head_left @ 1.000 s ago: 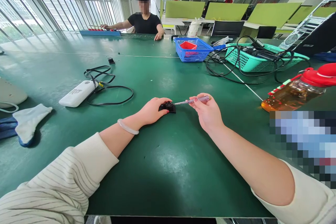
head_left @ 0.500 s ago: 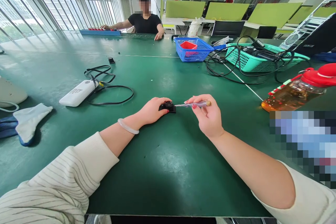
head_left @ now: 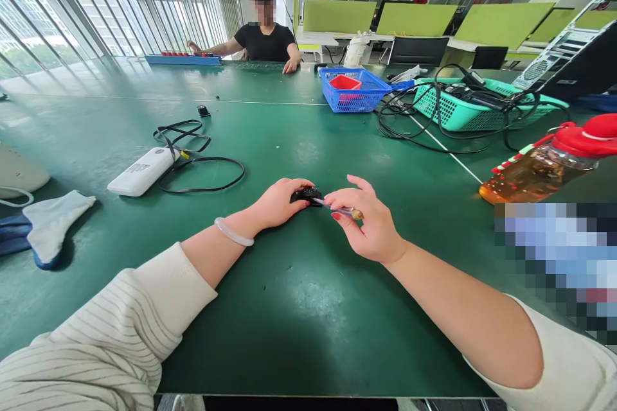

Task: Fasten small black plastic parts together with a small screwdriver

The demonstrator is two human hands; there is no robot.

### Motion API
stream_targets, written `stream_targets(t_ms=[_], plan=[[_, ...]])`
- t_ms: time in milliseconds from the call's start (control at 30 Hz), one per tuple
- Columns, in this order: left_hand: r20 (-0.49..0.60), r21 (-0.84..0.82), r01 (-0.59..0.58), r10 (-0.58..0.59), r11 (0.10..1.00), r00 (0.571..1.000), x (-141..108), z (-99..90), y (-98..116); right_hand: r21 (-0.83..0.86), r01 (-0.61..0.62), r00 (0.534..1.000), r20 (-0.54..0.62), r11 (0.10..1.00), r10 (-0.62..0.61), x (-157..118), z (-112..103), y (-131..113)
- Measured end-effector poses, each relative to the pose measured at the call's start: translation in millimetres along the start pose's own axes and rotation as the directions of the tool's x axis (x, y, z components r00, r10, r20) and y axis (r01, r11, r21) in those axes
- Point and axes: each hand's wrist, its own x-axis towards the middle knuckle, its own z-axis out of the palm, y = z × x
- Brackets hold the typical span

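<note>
Near the middle of the green table [head_left: 308, 308], my left hand [head_left: 277, 203] grips a small black part [head_left: 308, 194], fingers behind it and thumb in front. Its exact kind is too small to make out. My right hand [head_left: 369, 221] pinches a screwdriver [head_left: 348, 210] with a clear handle and a brownish end. The screwdriver's metal shaft points left, and its tip is at the right side of the black part. My right forefinger covers some of the handle, and another finger sticks up.
Left lie a white power bank [head_left: 143, 171] with a black cable [head_left: 202, 191] and a glove [head_left: 58, 221]. A blue basket [head_left: 357, 99], a green basket [head_left: 448, 112] with cables and a bottle [head_left: 535, 173] stand right. Across sits a person [head_left: 267, 42] beside a blue tray [head_left: 183, 60].
My right hand has shifted left and slightly down, turning the screwdriver so its handle end now sits lower and nearer me. My left hand keeps its hold on the black part.
</note>
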Motion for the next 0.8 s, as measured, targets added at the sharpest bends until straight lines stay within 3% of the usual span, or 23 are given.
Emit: stream_targets(t_ms=[100, 233, 333, 800], plan=[[-0.007, -0.022, 0.015, -0.015, 1.0, 1.0, 0.3, 0.4, -0.3, -0.072, 0.117, 0.988, 0.11, 0.99, -0.109, 2.5, 0.2, -6.0], [-0.018, -0.031, 0.028, -0.028, 0.999, 0.999, 0.3, 1.0, -1.1, -0.155, 0.31, 0.93, 0.254, 0.938, -0.265, 4.3, 1.0, -13.1], [-0.014, -0.014, 0.029, -0.029, 0.999, 0.999, 0.1, 1.4, -1.7, -0.166, 0.364, 0.902, 0.308, 0.916, -0.303, 4.5, 1.1, -15.2], [-0.023, -0.034, 0.009, -0.009, 0.999, 1.0, -1.0, 0.9, 0.8, -0.119, 0.222, 0.974, 0.084, 0.968, -0.213, 2.5, 2.1, -9.2]])
